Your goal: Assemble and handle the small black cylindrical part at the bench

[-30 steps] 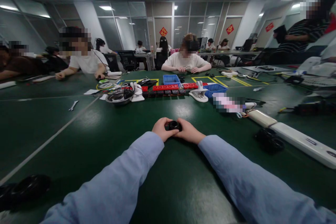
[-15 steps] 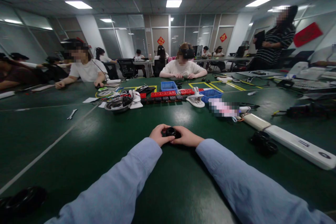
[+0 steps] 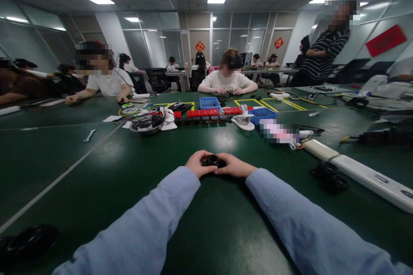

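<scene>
My left hand (image 3: 197,164) and my right hand (image 3: 236,165) meet in front of me, low over the green table (image 3: 135,206). Between them they grip a glossy black round part (image 3: 213,160) with a ring-shaped top that faces up; its exact kind is unclear. Both thumbs lie along its near side, almost touching each other. The fingers curl around the far side and are partly hidden. Off to the right lies a pair of joined black ring-like parts (image 3: 329,176). Another black rounded piece (image 3: 34,240) sits at the lower left.
Ahead stand a red and black power strip (image 3: 206,114), blue baskets (image 3: 209,103) and a white clamp (image 3: 244,119). A metal bowl with cables (image 3: 146,123) is left of them, a wrench (image 3: 90,135) further left. On the right lies a long white device (image 3: 374,178). Co-workers sit opposite.
The view has shifted slightly, moving the table items a little to the right. Both hands keep hold of the black round part. The standing person at right has changed posture, leaning.
</scene>
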Tool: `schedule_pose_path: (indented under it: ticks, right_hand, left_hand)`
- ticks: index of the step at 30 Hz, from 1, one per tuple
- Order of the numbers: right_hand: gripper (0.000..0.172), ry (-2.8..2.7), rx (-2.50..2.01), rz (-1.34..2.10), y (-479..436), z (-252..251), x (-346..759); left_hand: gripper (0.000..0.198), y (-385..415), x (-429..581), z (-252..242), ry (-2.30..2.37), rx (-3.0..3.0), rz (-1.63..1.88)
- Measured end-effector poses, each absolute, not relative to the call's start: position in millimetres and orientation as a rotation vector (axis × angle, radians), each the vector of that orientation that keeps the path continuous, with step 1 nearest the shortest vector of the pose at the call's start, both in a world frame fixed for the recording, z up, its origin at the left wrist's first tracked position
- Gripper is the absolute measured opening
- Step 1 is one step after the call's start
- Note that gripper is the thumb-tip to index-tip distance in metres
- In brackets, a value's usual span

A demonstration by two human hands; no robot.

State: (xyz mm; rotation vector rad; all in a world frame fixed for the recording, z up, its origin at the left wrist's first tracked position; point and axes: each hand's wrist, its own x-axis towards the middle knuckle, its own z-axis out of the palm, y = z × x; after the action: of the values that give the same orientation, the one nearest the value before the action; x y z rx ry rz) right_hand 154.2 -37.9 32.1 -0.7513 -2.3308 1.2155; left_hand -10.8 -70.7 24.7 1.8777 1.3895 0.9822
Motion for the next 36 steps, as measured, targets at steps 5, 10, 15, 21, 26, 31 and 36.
schedule_pose_path:
  ticks: [5,10,15,21,26,31,36]
  right_hand:
    - [0.037,-2.311,-0.76,1.237,-38,30,154]
    - [0.036,-2.306,-0.764,1.248,-37,27,154]
    - [0.035,-2.322,-0.841,1.121,-35,23,154]
    - [0.033,-2.298,-1.123,0.731,-38,17,144]
    - [0.023,-2.249,-1.443,0.285,-49,19,130]
    - [0.029,-2.294,-1.383,0.29,-56,25,131]
    - [0.045,-2.373,-1.015,0.696,-46,27,146]
  left_hand:
    - [0.039,-71,-11,24,1.395,1.897,0.986]
    - [0.039,-70,-12,22,1.394,1.907,0.988]
    - [0.041,-69,-11,20,1.43,1.907,1.004]
    - [0.038,-75,-1,20,1.673,1.906,1.098]
    - [0.037,-75,3,20,1.835,1.918,1.122]
    - [0.036,-72,-1,19,1.728,1.934,1.15]
    - [0.038,-70,-12,22,1.478,1.925,1.048]
